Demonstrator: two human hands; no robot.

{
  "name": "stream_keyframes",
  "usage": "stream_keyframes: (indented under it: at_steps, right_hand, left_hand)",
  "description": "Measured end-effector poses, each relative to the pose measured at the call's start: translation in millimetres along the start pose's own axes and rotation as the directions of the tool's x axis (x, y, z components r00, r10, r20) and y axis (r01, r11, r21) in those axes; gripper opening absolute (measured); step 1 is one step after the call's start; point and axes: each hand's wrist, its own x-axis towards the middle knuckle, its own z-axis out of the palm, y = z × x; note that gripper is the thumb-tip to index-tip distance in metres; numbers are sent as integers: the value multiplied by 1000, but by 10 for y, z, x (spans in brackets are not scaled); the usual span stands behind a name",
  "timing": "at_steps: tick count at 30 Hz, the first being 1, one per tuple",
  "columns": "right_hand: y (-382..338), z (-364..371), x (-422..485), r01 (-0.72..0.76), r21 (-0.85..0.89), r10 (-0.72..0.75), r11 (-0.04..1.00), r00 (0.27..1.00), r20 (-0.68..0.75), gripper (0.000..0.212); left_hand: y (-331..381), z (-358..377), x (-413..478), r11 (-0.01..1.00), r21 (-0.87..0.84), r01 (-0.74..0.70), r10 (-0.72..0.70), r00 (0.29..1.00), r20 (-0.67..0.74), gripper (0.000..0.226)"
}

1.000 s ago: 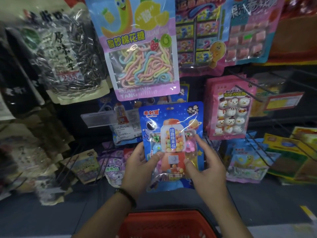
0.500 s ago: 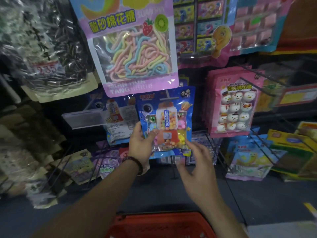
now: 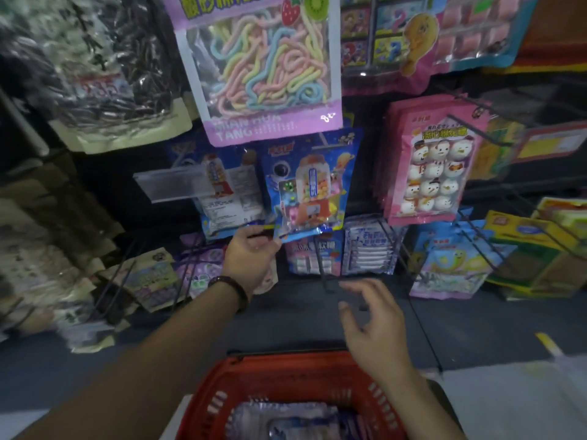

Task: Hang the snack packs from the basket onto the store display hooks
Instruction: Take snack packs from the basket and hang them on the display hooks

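A blue gumball-machine snack pack [image 3: 309, 188] hangs on the display, just under a big purple pack. My left hand [image 3: 251, 258] reaches up to it and pinches its lower-left corner. Lower down, my right hand [image 3: 371, 322] hovers apart from the pack with fingers spread and relaxed, holding nothing. The red basket [image 3: 216, 389] sits below my arms at the bottom edge, and several more packs [image 3: 286, 419] lie inside it.
A purple rainbow-candy pack [image 3: 263, 68] hangs above, pink snowman marshmallow packs [image 3: 435, 166] to the right, a seed bag [image 3: 95, 58] upper left. A clear price-tag holder [image 3: 171, 185] and another blue pack are left of mine. Bare wire hooks [image 3: 476, 131] jut out right.
Both hands carried the blue pack up to the display. My right hand then let go and drew back toward the basket; my left hand slid down to the pack's bottom corner.
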Motion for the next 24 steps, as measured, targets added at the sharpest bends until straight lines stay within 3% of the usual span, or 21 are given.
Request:
stream_keyframes:
  at_steps: [2, 4, 6, 8, 11, 14, 16, 18, 19, 22, 23, 24]
  right_hand:
    - [26, 16, -175, 51, -33, -52, 998, 998, -34, 16]
    - [19, 95, -348, 57, -50, -55, 997, 998, 27, 12]
    - [29, 213, -554, 41, -102, -22, 994, 982, 187, 9]
    - [107, 323, -747, 11, -185, 72, 983, 899, 432, 9]
    - [351, 472, -1018, -54, -391, 345, 919, 591, 729, 16]
    - [555, 580, -1269, -13, -571, 555, 821, 255, 792, 31]
    - [623, 640, -1407, -10, -630, 627, 777, 106, 772, 35]
    - [649, 706, -1490, 6, -638, 634, 770, 93, 767, 34]
    - [680, 744, -1535, 8, -637, 633, 771, 108, 767, 34]
    - [760, 816, -1658, 19, -602, 597, 799, 104, 796, 40]
    - [757, 822, -1669, -21, -621, 620, 783, 105, 778, 37]
    - [792, 837, -1684, -29, -625, 624, 780, 112, 773, 36]
  left_hand:
    - [-213, -158, -244, 997, 59, -40, 35, 996, 79, 24]
    - [-506, -352, -512, 972, 187, -143, 105, 974, 199, 14]
    - [-845, -534, -791, 937, 279, -211, 106, 931, 348, 11]
    - [-1194, -696, -1014, 895, 381, -233, 48, 899, 435, 9]
    - [-1722, -888, -1171, 856, 479, -192, -104, 845, 524, 8]
    - [-2215, -887, -1191, 764, 631, -134, -283, 809, 515, 11]
    - [-2522, -777, -1191, 680, 732, -52, -444, 765, 466, 10]
    - [-2867, -615, -1167, 609, 792, -46, -545, 701, 460, 53]
    - [-3008, -542, -1181, 597, 802, 16, -596, 678, 430, 57]
    - [-3271, -322, -1279, 547, 806, 225, -654, 716, 244, 26]
    - [-3445, -223, -1306, 561, 779, 280, -652, 729, 209, 31]
    - [-3534, -134, -1347, 556, 769, 315, -686, 697, 210, 40]
